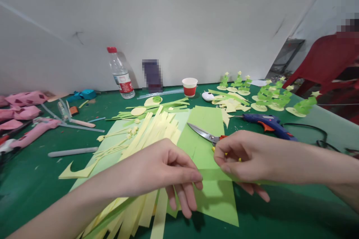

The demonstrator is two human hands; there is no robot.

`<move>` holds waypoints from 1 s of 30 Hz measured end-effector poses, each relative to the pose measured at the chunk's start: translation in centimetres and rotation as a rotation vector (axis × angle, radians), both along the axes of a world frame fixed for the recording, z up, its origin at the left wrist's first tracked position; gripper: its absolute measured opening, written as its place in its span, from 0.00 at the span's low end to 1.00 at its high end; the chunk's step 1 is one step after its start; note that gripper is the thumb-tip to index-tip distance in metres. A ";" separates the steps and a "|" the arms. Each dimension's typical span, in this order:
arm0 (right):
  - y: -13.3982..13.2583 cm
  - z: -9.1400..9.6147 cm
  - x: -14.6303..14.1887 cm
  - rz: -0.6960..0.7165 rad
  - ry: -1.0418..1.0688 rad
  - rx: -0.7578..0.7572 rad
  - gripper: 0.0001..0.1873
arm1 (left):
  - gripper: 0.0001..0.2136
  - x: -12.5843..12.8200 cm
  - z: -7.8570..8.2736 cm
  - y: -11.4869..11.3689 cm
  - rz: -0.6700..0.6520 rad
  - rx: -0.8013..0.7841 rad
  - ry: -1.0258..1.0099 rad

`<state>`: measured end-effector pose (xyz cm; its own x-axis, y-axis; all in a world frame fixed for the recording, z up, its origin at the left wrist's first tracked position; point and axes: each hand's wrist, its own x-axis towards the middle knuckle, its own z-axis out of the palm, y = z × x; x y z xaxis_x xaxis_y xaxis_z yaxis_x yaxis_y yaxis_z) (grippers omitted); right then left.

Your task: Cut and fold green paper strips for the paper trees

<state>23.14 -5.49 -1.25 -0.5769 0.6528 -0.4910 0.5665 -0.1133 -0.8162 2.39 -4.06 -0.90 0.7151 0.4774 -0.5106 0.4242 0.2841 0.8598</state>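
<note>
Between my two hands stretches a narrow green paper strip [211, 174], seen nearly the same colour as the sheet below. My left hand [179, 179] pinches one end between thumb and forefinger, the other fingers hanging loose. Further along the strip, my right hand [238, 158] holds it in a closed pinch, and part of it trails under that wrist. Below both hands lies a light green paper sheet [202, 130]. Scissors [206, 134] with red and yellow handles rest on the sheet, handles partly hidden behind my right hand. Pale yellow paper strips [148, 134] fan out under my left forearm.
A blue glue gun [265, 121] with a cord lies right, near several small paper trees [263, 99]. At the back stand a paper cup [190, 87] and water bottle [121, 76]. A pink glue gun [36, 130] lies left. A red chair [325, 59] stands beyond the table.
</note>
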 end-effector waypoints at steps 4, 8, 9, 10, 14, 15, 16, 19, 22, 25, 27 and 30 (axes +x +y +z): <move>1.3 1.1 1.5 0.028 -0.021 -0.033 0.07 | 0.09 -0.9 0.6 1.1 0.029 0.023 -0.032; 2.3 2.3 3.5 0.033 -0.067 -0.035 0.11 | 0.08 -1.8 1.0 2.0 0.042 0.102 -0.029; 2.5 2.6 4.1 0.023 -0.074 -0.018 0.12 | 0.08 -2.1 1.1 2.2 0.047 0.112 -0.028; 2.7 2.9 4.6 0.001 -0.088 0.012 0.12 | 0.08 -2.3 1.2 2.4 0.055 0.121 -0.032; 3.3 4.0 5.8 -0.227 -0.198 0.318 0.16 | 0.09 -2.5 1.2 2.7 0.098 0.170 -0.033; 3.3 4.0 5.6 -0.263 -0.208 0.411 0.16 | 0.08 -2.3 1.1 2.7 0.103 0.177 -0.019; 3.2 3.9 5.1 -0.267 -0.203 0.494 0.17 | 0.08 -2.0 0.8 2.5 0.106 0.178 0.000; 2.3 2.8 2.7 -0.130 -0.155 0.637 0.18 | 0.09 -0.8 -0.2 1.8 0.090 0.151 0.042; 1.0 1.3 0.2 0.050 -0.161 0.572 0.15 | 0.11 0.3 -1.0 0.7 0.045 0.140 0.057; 0.6 0.7 -0.7 0.169 -0.150 0.469 0.16 | 0.12 0.5 -1.1 0.2 0.021 0.140 0.060; 0.9 1.0 -0.3 0.193 -0.133 0.439 0.16 | 0.11 0.3 -0.8 0.4 0.002 0.137 0.052; 1.7 1.9 1.3 0.211 -0.174 0.418 0.15 | 0.08 -0.5 -0.3 1.3 -0.041 0.127 0.031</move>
